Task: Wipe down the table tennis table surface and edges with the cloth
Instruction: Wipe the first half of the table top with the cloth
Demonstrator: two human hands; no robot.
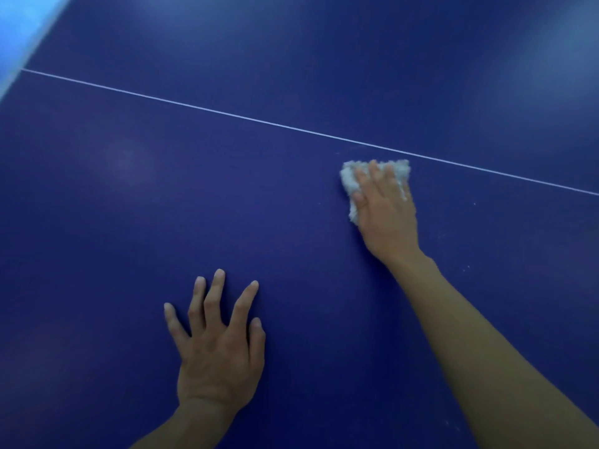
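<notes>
The dark blue table tennis table [136, 196] fills almost the whole view. A thin white centre line [201, 106] crosses it from upper left to right. My right hand [384, 209] lies flat with straight fingers on a fluffy white cloth [349, 181], pressing it to the surface just below the line. Most of the cloth is hidden under the hand; its edges show past the fingertips and thumb. My left hand [220, 345] rests on the table nearer me, fingers spread, holding nothing.
The table's left edge [19, 63] shows as a bright, blurred strip in the upper left corner. A few small white specks [466, 268] lie on the surface right of my right forearm. Soft light reflections mark the far half.
</notes>
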